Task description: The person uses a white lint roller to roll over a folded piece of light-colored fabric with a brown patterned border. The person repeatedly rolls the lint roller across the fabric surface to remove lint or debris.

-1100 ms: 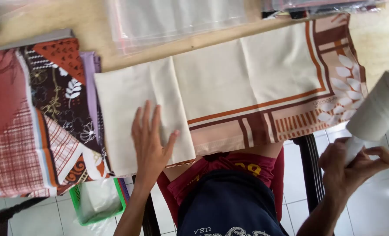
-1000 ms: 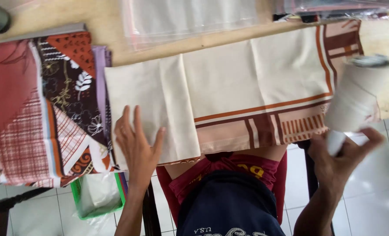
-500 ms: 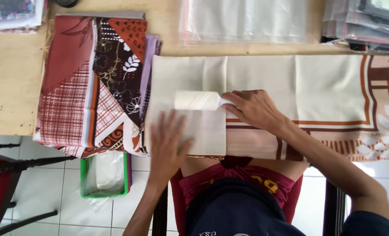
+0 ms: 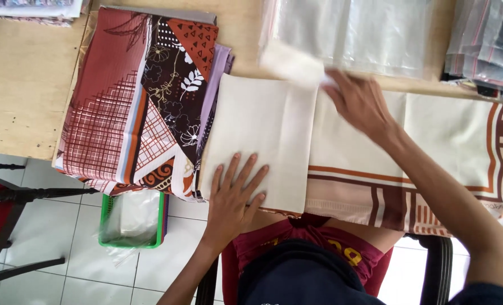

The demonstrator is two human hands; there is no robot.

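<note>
Fingers of the right hand [image 4: 358,101] curl in a closed grip round a blurred white roller [image 4: 293,63] at the far edge of the cream folded cloth [image 4: 263,130], while the left hand [image 4: 233,197] lies flat, fingers spread, pressing the cloth's near edge. That cloth lies on the wooden worktop [image 4: 20,85], touching a stack of patterned red and brown fabrics [image 4: 138,101] on its left, with clear plastic bags [image 4: 353,34] beyond.
</note>
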